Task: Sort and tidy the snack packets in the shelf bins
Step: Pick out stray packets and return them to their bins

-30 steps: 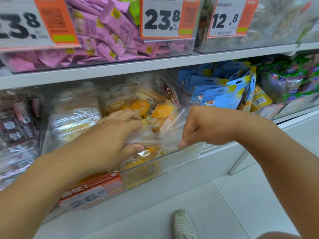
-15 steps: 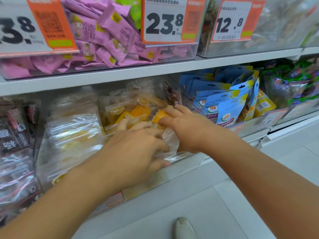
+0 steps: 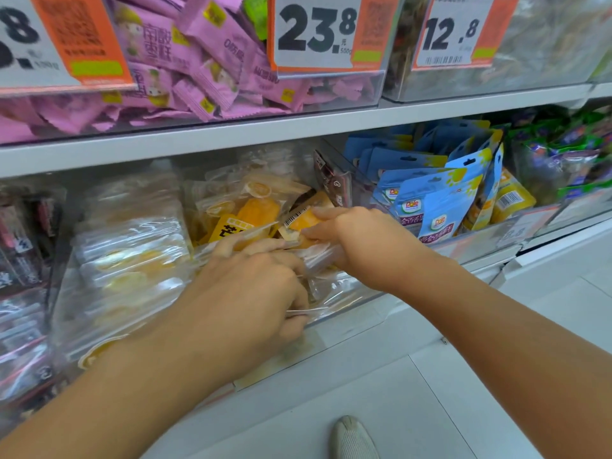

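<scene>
A clear shelf bin (image 3: 351, 303) on the lower shelf holds several transparent packets of yellow-orange dried fruit (image 3: 255, 210). My left hand (image 3: 245, 299) reaches into the front of this bin, fingers curled round the clear packets there. My right hand (image 3: 357, 243) lies over the packets on the bin's right side and pinches a yellow packet with a barcode (image 3: 301, 223) between thumb and fingers. A neat stack of clear packets (image 3: 129, 253) stands in the bin's left part.
Blue Dole pouches (image 3: 433, 200) fill the bin to the right, green-purple packets (image 3: 569, 150) beyond. Dark packets (image 3: 23, 253) sit at far left. The upper shelf carries pink packets (image 3: 198, 61) behind price tags (image 3: 314, 31). My shoe (image 3: 351, 438) shows on the white floor.
The view has moved closer to the bin. My right hand went from the bin's front edge deeper in onto the yellow packet. My left hand shifted toward the front right.
</scene>
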The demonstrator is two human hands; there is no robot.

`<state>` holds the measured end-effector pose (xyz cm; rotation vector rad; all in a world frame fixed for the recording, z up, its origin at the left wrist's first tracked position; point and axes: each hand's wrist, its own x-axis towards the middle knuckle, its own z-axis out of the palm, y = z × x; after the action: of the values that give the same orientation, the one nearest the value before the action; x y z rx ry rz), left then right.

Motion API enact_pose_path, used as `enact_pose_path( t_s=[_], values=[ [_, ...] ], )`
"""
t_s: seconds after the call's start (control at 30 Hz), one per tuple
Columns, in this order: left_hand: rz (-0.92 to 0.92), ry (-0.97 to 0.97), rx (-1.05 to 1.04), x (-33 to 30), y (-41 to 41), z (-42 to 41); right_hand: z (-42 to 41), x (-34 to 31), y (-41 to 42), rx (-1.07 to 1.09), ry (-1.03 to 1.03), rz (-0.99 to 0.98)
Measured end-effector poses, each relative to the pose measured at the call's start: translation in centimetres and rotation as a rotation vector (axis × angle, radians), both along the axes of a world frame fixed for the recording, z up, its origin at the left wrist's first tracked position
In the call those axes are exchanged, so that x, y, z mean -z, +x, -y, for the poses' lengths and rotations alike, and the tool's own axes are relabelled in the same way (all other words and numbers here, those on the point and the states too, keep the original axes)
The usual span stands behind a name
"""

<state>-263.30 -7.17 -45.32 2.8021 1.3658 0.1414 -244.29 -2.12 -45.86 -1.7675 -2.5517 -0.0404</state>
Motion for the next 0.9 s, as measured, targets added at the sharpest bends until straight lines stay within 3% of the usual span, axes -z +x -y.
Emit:
enact_pose_path(
  t_s=[0.17, 0.33, 0.6, 0.9],
  values=[
    [-0.003, -0.034, -0.007, -0.3, -0.2, 0.2, 0.4, -0.4, 0.4, -0.015, -0.103, 0.046],
    [0.048, 0.151, 0.04, 0.5, -0.2, 0.1, 0.3, 0.2, -1.1, 0.01, -0.102, 0.127],
    [0.081, 0.047, 0.04, -0.1, -0.6, 0.4, -0.8, 3.1, -3.4, 0.111, -0.047, 0.275],
    [-0.058, -0.107, -0.018, -1.2, -1.6, 1.3, 0.3, 0.9, -1.3, -0.019, 0.087, -0.007]
  ],
)
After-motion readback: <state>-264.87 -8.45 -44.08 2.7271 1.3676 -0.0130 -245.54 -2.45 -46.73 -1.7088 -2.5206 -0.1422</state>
